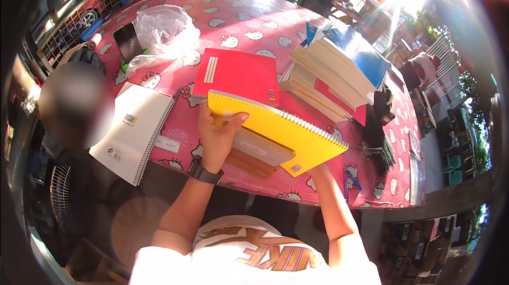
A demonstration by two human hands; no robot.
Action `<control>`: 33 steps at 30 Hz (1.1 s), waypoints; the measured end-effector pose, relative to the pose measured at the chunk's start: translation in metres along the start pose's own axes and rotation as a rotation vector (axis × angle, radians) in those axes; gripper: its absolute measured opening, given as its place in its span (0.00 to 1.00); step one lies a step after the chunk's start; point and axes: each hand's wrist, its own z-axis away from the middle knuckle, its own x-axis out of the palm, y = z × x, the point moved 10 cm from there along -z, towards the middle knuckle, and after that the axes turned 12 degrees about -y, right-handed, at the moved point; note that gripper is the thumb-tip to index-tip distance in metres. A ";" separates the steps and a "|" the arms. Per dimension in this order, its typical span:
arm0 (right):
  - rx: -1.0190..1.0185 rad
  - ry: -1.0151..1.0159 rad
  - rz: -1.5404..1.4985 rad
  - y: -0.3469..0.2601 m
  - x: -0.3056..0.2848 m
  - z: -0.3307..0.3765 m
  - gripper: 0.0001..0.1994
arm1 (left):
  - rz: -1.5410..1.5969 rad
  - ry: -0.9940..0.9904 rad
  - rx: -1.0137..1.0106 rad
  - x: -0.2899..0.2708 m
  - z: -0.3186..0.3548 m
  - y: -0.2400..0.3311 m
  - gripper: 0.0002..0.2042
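A yellow spiral notebook (275, 131) is tilted over the near edge of the table, its wire binding along the far side. My left hand (218, 128) grips its left end, thumb on top of the cover. My right hand (319, 171) reaches under the notebook's right part, and its fingers are hidden there. Partly covered by the yellow notebook is a flat, pale-topped, box-like thing (260, 147) with a brown side. Just beyond lies a stack of red notebooks (238, 75). A white spiral notebook (132, 126) lies to the left, overhanging the table edge.
A tall pile of books and notebooks (331, 72) stands at right, with a black mesh holder (379, 147) and pens (351, 179) nearby. A clear plastic bag (165, 33) and phone (127, 42) lie far left. The patterned pink tablecloth (228, 19) covers the table. Other people are beyond.
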 end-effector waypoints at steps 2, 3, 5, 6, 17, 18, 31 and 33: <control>0.075 -0.151 -0.113 -0.007 -0.001 -0.003 0.30 | -0.338 0.107 0.101 -0.011 0.002 0.036 0.24; 0.038 -0.228 -0.040 -0.007 -0.003 -0.003 0.32 | -0.496 0.148 0.150 -0.007 0.000 0.058 0.23; -0.066 -0.373 0.086 -0.008 -0.005 -0.005 0.35 | -0.862 0.043 0.272 0.023 -0.009 0.102 0.20; -0.011 -0.397 -0.109 0.003 -0.005 -0.004 0.35 | -0.959 -0.043 0.301 0.036 -0.013 0.104 0.19; -0.011 -0.394 -0.045 0.002 -0.027 0.024 0.24 | -0.972 -0.659 0.370 0.085 -0.024 0.081 0.08; -0.047 -0.373 0.032 0.004 -0.028 0.027 0.25 | -1.002 -0.545 0.389 0.081 -0.028 0.087 0.09; -0.005 -0.221 -0.472 -0.084 -0.116 -0.048 0.15 | -0.941 -0.501 0.293 0.057 -0.033 0.080 0.16; -0.061 -0.150 -0.538 -0.081 -0.120 -0.055 0.15 | -0.920 -0.490 0.306 0.060 -0.034 0.080 0.16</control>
